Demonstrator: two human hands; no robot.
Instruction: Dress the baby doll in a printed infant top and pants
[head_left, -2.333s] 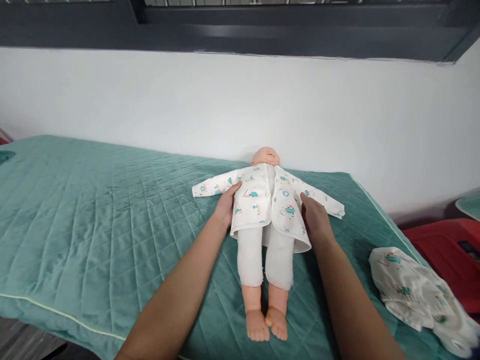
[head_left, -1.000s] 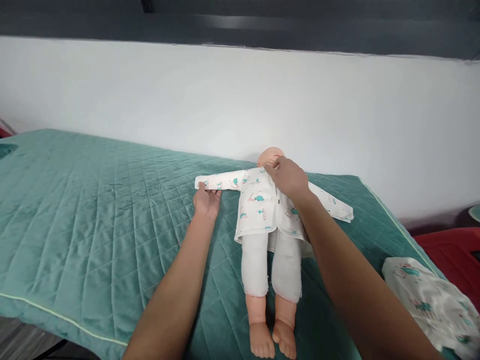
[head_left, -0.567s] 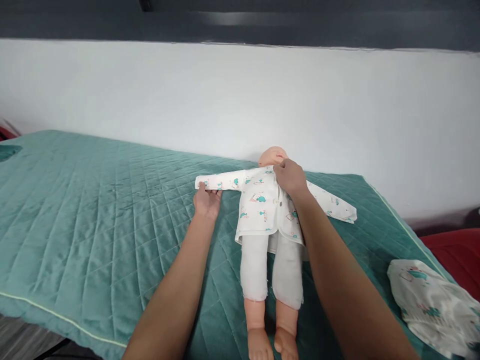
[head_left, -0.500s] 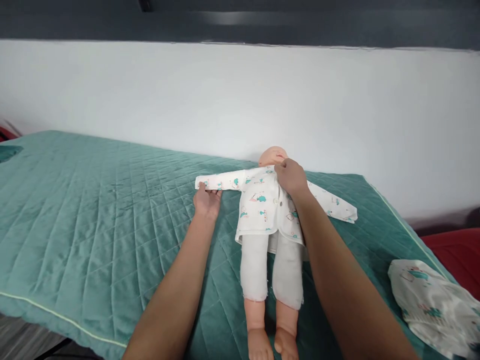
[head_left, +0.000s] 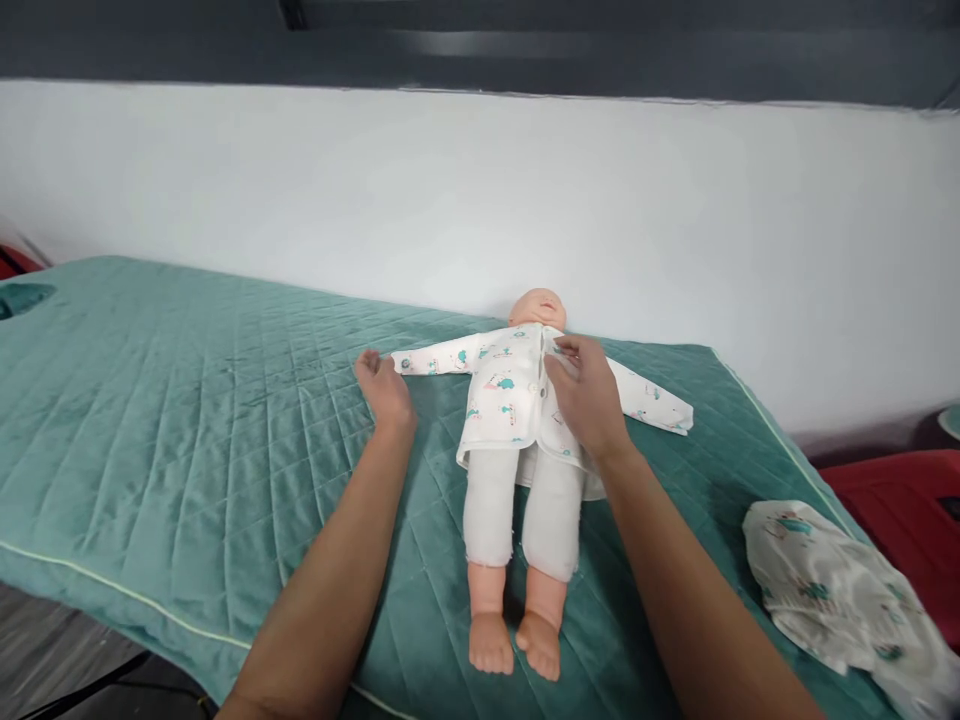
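Note:
A baby doll (head_left: 515, 480) lies on its back on the green quilted mattress (head_left: 187, 420), head toward the white wall. It wears a white printed jacket (head_left: 504, 395) with both sleeves spread out. My left hand (head_left: 384, 388) rests on the mattress just beside the cuff of the doll's left-side sleeve, fingers loosely apart and holding nothing. My right hand (head_left: 585, 395) lies on the jacket's chest, its fingers curled together on the front edge near the collar.
A second bundle of white printed cloth (head_left: 825, 595) lies at the mattress's right edge. Beyond it stands a red object (head_left: 900, 510). The white wall (head_left: 450, 200) runs close behind the doll's head.
My left hand has let go of the sleeve cuff and drawn slightly left. My right hand has slid down from the collar onto the chest. The view has shifted a little.

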